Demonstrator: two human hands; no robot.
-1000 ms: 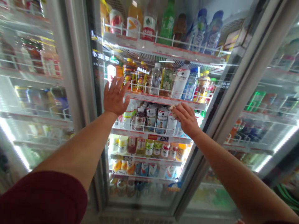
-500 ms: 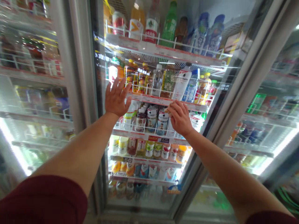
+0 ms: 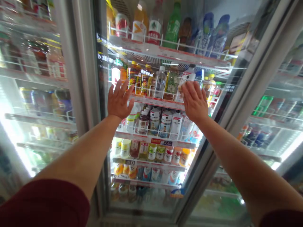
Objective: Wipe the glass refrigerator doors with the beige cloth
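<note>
My left hand [image 3: 120,100] is spread against the glass door [image 3: 146,206] of a drinks fridge, fingers pointing up, with nothing in it. To its right, my right hand [image 3: 195,102] is pressed to the same pane. Under its fingers a bit of beige cloth [image 3: 180,88] peeks out at the left; the palm and fingers hide the remainder. Behind the glass, between the hands, stand a clear bottle [image 3: 160,82] and a bottle with a floral label [image 3: 172,82]. A white bottle [image 3: 187,75] is partly covered by my right hand.
Metal door frames [image 3: 81,63] run down the left, and another frame [image 3: 255,82] slants along the right. Neighbouring fridge doors show blurred bottles on both sides. Inside, wire-fronted shelves [image 3: 163,102] carry rows of drinks. A blue and orange sticker [image 3: 177,193] is low on the pane.
My right hand has slid up and to the right across the glass with the cloth, uncovering cartons on the shelf below. My left hand stays spread in nearly the same place.
</note>
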